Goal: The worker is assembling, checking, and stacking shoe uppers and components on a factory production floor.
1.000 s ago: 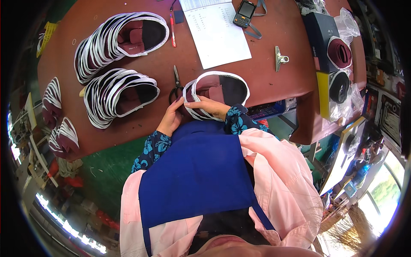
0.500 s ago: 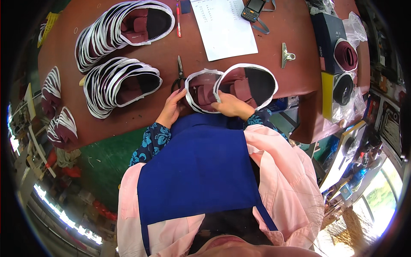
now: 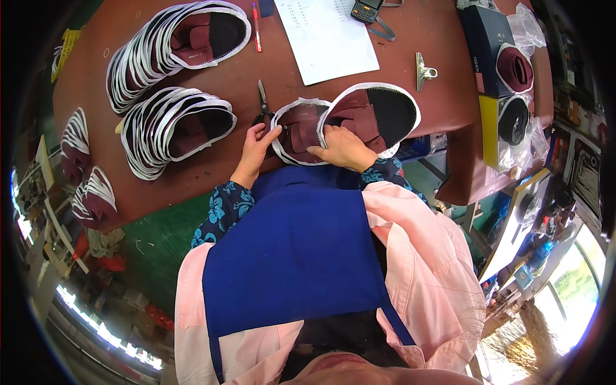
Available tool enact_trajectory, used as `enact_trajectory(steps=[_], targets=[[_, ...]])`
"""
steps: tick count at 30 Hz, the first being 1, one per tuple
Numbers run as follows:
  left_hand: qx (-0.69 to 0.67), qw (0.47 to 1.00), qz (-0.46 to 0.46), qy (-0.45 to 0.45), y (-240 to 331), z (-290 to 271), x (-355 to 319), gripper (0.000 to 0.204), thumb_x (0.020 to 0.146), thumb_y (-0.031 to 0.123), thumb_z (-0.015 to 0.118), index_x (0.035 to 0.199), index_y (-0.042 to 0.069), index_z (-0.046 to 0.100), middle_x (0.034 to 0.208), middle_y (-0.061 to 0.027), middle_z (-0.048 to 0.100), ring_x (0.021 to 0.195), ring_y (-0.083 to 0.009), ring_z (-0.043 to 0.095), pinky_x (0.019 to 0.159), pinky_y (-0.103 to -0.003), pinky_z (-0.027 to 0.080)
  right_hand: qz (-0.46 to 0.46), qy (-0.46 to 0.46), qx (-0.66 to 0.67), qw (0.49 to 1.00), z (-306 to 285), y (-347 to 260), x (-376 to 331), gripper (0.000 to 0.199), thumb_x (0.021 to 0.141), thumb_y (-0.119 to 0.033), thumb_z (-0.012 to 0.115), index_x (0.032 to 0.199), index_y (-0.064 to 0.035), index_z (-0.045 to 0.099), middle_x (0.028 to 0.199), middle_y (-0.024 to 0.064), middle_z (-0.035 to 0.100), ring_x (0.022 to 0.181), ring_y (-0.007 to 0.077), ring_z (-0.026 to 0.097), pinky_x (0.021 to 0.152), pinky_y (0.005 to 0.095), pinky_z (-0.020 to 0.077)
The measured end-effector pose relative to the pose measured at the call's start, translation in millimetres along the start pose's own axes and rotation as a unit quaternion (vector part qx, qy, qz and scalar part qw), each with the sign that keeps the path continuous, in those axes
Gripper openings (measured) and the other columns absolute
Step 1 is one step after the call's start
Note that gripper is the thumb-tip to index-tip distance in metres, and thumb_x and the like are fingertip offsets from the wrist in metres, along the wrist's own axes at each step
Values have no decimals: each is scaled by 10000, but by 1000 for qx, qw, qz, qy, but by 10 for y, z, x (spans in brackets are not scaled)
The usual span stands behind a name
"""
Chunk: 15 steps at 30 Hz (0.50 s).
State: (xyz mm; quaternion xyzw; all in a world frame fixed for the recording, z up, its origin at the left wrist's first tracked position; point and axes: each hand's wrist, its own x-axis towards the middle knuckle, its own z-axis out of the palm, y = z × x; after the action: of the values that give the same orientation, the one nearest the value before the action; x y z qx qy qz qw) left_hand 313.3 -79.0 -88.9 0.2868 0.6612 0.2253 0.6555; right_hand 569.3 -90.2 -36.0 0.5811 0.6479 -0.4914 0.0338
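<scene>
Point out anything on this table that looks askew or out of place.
Nothing stands out. Both hands, left hand and right hand, rest on two maroon shoe uppers; the scissors lie flat, and the stacks sit tidy.

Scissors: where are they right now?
Head view: the scissors lie on the table just above the left hand, between the lower shoe stack and the held shoe upper.

Reddish-brown smooth counter [image 3: 212, 167] filling the upper view, green painted floor [image 3: 160, 240] beneath its near edge, bright daylight through a window [image 3: 568, 301] at lower right, cluttered shelving [image 3: 577, 167] along the right side
</scene>
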Motion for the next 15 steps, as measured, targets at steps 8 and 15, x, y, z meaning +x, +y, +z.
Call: enact_trajectory(steps=[8, 15], targets=[[32, 999, 12, -31, 54, 20, -99, 895, 804, 375, 846, 1417, -76, 375, 1310, -188, 535, 1200, -220, 547, 1027, -323, 440, 4, 38, 107, 993, -594, 108, -303, 588, 849, -512, 703, 1015, 51, 668, 994, 270, 690, 973, 421, 657, 859, 473, 500], [-18, 999, -24, -18, -49, -46, 51, 813, 823, 370, 828, 1383, -73, 439, 1292, -175, 565, 1202, -206, 549, 1010, -312, 443, 35, 186, 108, 976, -682, 422, -374, 484, 919, -405, 647, 1107, 40, 626, 1014, 236, 684, 971, 400, 644, 868, 445, 491]])
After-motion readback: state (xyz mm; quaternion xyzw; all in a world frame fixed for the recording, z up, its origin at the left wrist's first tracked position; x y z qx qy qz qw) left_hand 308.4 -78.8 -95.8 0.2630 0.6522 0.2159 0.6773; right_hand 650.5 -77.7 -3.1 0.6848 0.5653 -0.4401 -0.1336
